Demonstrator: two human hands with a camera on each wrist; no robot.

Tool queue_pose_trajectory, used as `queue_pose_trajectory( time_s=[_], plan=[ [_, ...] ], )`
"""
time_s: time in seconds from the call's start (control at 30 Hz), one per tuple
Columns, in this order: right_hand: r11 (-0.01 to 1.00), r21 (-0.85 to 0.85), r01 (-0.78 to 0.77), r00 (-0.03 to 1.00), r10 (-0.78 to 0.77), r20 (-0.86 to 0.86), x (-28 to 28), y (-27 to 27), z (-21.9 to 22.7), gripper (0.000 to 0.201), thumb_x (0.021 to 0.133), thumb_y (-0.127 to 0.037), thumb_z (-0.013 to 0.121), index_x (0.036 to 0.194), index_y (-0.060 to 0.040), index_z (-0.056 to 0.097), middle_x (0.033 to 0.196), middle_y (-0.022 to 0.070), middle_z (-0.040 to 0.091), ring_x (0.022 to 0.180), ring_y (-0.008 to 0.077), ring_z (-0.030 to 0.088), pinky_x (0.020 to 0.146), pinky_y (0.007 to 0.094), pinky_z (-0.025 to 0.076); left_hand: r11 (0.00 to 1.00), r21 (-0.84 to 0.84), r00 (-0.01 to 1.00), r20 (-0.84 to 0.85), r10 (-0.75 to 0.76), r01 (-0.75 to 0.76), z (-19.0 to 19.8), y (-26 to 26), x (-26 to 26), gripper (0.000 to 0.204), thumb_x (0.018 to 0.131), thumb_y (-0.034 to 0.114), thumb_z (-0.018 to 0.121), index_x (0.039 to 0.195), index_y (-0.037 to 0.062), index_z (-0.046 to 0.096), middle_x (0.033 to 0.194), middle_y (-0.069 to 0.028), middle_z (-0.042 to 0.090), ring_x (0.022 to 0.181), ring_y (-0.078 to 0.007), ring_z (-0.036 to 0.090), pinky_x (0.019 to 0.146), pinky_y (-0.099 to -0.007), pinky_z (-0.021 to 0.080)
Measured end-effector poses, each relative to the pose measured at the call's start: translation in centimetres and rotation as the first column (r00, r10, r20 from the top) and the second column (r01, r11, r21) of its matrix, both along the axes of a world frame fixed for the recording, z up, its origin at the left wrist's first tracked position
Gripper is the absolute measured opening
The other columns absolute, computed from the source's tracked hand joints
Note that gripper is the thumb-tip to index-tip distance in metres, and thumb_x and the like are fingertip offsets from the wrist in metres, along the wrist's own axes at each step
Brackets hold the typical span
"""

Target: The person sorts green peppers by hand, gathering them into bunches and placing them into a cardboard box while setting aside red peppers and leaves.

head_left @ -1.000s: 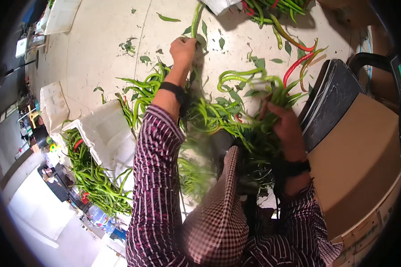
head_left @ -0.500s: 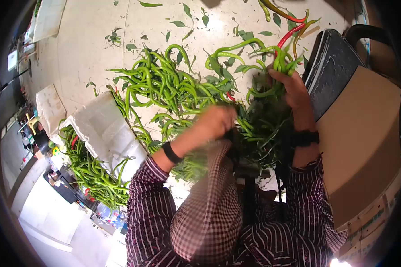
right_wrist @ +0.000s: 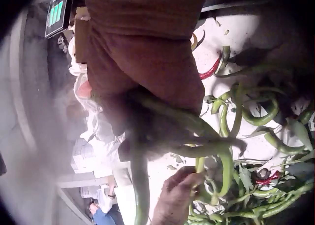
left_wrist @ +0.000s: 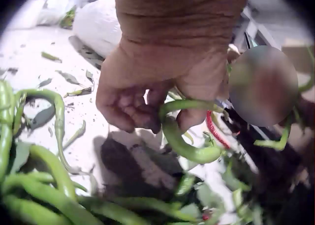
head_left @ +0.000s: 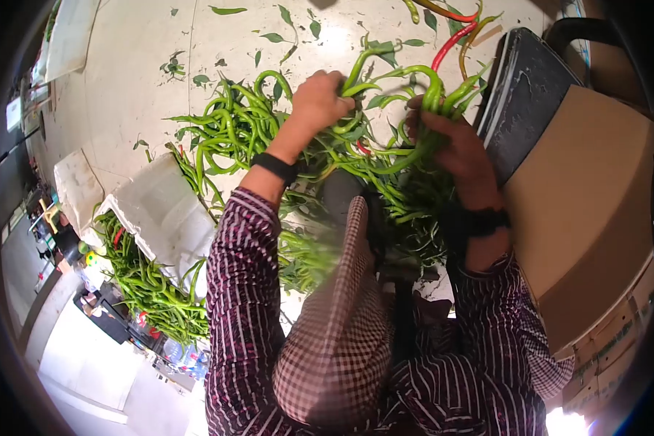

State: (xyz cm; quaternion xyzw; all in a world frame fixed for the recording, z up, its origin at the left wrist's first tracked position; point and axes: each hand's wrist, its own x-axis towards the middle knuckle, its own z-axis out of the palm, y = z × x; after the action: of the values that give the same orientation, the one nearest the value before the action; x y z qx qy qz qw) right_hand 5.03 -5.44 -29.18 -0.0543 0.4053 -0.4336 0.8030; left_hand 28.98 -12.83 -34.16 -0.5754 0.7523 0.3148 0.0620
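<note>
Over the loose pile of green chili peppers (head_left: 243, 120) on the pale table, my left hand (head_left: 318, 102) pinches a curved green chili pepper (left_wrist: 194, 152) between thumb and fingers, as the left wrist view shows. To its right, my right hand (head_left: 458, 145) grips a small bunch of long green chili peppers (head_left: 432, 91), whose ends stick out past the fingers. That bunch hangs on both sides of the palm in the right wrist view, where a long green chili (right_wrist: 140, 185) points down. A red chili (head_left: 454, 45) lies beyond the right hand.
A white foam box (head_left: 167, 207) lies at the left beside a heap of green chilies (head_left: 149, 287). On the right are a scuffed dark panel (head_left: 530, 94) and a cardboard sheet (head_left: 585, 196). Loose leaves (head_left: 272, 38) litter the table. Checkered cloth (head_left: 334, 341) covers the view's lower middle.
My left hand came back from the far table, where it held a long green chili, swept past the middle empty-looking and blurred, and now pinches another at the pile. The right hand keeps its bunch.
</note>
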Motion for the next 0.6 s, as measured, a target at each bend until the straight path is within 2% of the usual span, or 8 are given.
queue_pose_trajectory(
  time_s=[0.03,0.07,0.13,0.27,0.37,0.43,0.53,0.6],
  plan=[
    [0.999,-0.025,-0.021,1.0,0.022,0.02,0.0,0.3,0.1,0.031,0.086,-0.007,0.06,0.115,0.0033,0.057,0.091,0.0107,0.063,0.085,0.0209,0.062,0.077,0.0321,0.05,0.953,0.235,0.947,-0.208,0.243,-0.193,0.6,0.0,0.5,0.033,0.073,0.017,0.066,0.102,0.0021,0.063,0.089,-0.0132,0.063,0.08,-0.021,0.064,0.067,-0.0328,0.05],
    [0.998,-0.053,-0.039,0.998,0.041,0.037,0.0,0.7,0.3,0.033,0.086,-0.007,0.061,0.117,0.0035,0.056,0.093,0.0114,0.063,0.087,0.022,0.063,0.078,0.0323,0.05,0.815,0.512,0.845,-0.279,0.457,-0.272,1.4,0.2,1.1,0.036,0.078,0.014,0.065,0.11,-0.0026,0.059,0.089,-0.0111,0.063,0.079,-0.0175,0.063,0.069,-0.0303,0.052],
    [0.995,-0.087,-0.052,0.998,0.049,-0.03,0.4,1.2,2.3,0.036,0.088,-0.01,0.057,0.122,0.0024,0.05,0.101,0.0122,0.06,0.087,0.02,0.06,0.078,0.0318,0.048,0.508,0.812,0.374,-0.393,0.84,-0.287,3.5,1.7,1.3,0.04,0.087,0.016,0.062,0.118,-0.0073,0.052,0.094,-0.0124,0.064,0.085,-0.022,0.065,0.076,-0.0323,0.054],
    [0.994,-0.111,-0.002,0.999,0.008,0.051,1.1,2.6,5.2,0.037,0.087,-0.012,0.061,0.12,0.0032,0.054,0.097,0.0105,0.063,0.091,0.0202,0.063,0.078,0.0302,0.051,0.571,0.807,0.224,-0.535,0.815,-0.15,10.1,4.5,1.5,0.043,0.092,0.023,0.059,0.121,-0.0072,0.048,0.102,-0.0169,0.064,0.098,-0.0271,0.064,0.086,-0.036,0.052],
    [0.926,-0.255,-0.278,0.916,0.175,-0.362,0.6,4.3,8.5,0.03,0.093,-0.014,0.053,0.119,0.0024,0.053,0.098,0.0085,0.061,0.087,0.0147,0.06,0.08,0.0276,0.049,0.642,0.76,0.183,-0.62,0.763,-0.099,14.7,5.9,1.4,0.043,0.092,0.022,0.059,0.122,-0.0069,0.047,0.106,-0.0182,0.062,0.101,-0.0281,0.063,0.087,-0.036,0.051],
    [0.947,-0.267,-0.179,0.955,0.103,-0.278,0.9,5.7,10.4,0.031,0.091,-0.014,0.057,0.118,0.0019,0.055,0.095,0.0079,0.062,0.084,0.0148,0.061,0.077,0.0279,0.049,0.659,0.752,0.109,-0.654,0.749,-0.013,17.8,7.0,1.0,0.043,0.092,0.02,0.058,0.123,-0.0068,0.047,0.108,-0.0174,0.061,0.099,-0.0269,0.062,0.086,-0.0346,0.051],
    [0.961,-0.271,-0.06,0.981,0.006,-0.195,0.8,8.1,13.4,0.033,0.089,-0.014,0.062,0.117,0.0012,0.056,0.092,0.0069,0.063,0.082,0.0151,0.061,0.076,0.0282,0.05,0.705,0.701,0.114,-0.713,0.692,0.107,21.3,7.8,1.0,0.045,0.092,0.018,0.058,0.126,-0.0083,0.045,0.113,-0.0186,0.06,0.097,-0.0243,0.062,0.084,-0.0318,0.052],
    [0.958,-0.286,-0.028,0.981,-0.028,-0.192,0.7,9.2,15.3,0.035,0.088,-0.014,0.063,0.119,0.0008,0.055,0.093,0.006,0.063,0.084,0.0154,0.061,0.08,0.0281,0.049,0.741,0.658,0.245,-0.746,0.619,0.131,23.9,8.1,0.9,0.051,0.091,0.02,0.06,0.131,-0.0051,0.041,0.114,-0.0183,0.06,0.101,-0.025,0.062,0.087,-0.0313,0.052]
  ],
)
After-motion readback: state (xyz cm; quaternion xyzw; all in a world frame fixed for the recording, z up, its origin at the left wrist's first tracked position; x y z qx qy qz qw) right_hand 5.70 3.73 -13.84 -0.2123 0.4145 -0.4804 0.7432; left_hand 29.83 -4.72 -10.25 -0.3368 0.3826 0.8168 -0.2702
